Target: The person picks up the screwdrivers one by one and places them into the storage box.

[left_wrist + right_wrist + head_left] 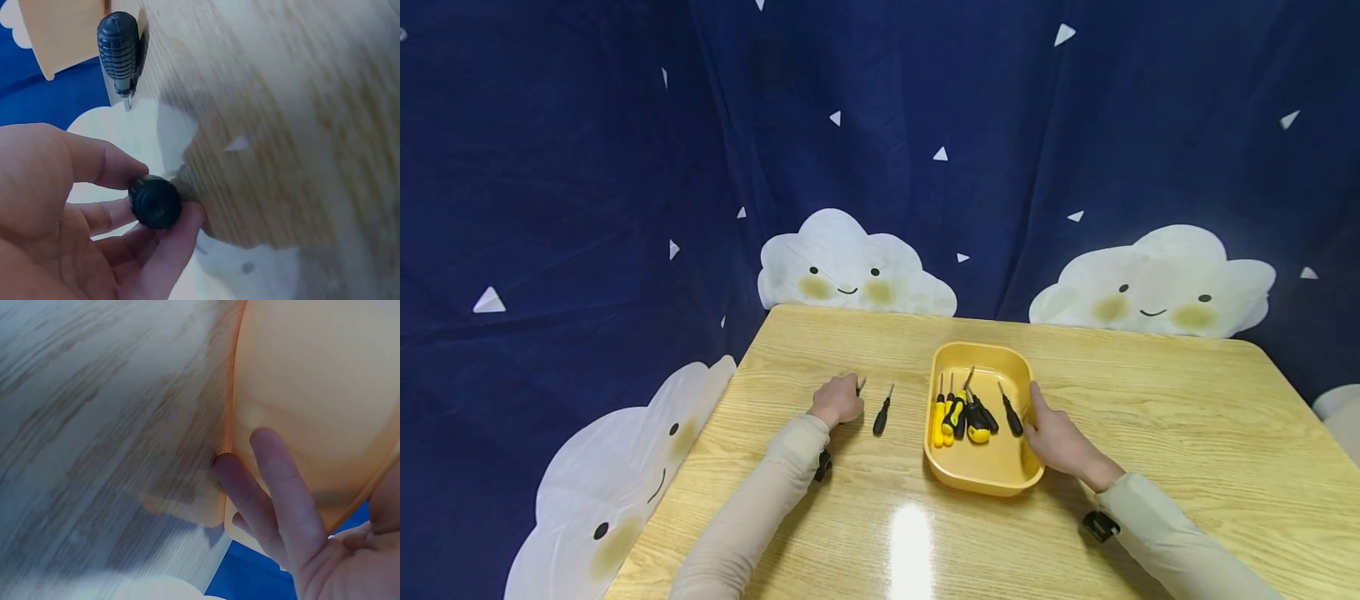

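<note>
My left hand [838, 401] pinches a black-handled screwdriver [156, 203] between thumb and fingers, the handle's end facing the left wrist camera. Its metal tip just shows past the fingers in the head view. Just right of that hand, another black screwdriver [881, 418] lies on the table. My right hand [1064, 440] holds the right side of a yellow-orange plastic tray [988, 473], thumb at the rim and fingers along the outer wall [300, 381]. Inside the tray lie several yellow and black screwdrivers [938, 421], mostly toward its left, and one black screwdriver [1011, 417] on the right.
The tray stands on a light wooden table [1157, 417], whose far edge meets a dark blue curtain [880, 108] with white clouds and triangles. Light reflects off the table's front. A small black device [1101, 525] is strapped at the right wrist.
</note>
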`<control>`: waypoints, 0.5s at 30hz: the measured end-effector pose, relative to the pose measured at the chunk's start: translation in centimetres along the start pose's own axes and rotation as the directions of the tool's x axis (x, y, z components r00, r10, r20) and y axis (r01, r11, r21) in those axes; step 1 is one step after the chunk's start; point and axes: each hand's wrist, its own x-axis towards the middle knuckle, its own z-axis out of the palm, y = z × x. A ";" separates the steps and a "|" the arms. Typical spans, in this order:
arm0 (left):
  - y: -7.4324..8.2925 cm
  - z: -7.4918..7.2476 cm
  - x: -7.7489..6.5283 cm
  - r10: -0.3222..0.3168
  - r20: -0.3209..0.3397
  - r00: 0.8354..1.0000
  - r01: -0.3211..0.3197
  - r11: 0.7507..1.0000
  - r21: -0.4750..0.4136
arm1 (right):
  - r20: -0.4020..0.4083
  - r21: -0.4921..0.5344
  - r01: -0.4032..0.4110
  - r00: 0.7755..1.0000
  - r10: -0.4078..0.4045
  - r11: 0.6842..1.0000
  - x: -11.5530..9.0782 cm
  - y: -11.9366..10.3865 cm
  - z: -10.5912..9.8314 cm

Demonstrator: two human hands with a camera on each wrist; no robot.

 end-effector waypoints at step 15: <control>0.8 -1.0 0.1 0.019 -0.032 0.999 -0.021 0.998 -0.065 | 0.030 0.017 -0.034 0.999 0.034 0.999 0.1 0.1 0.1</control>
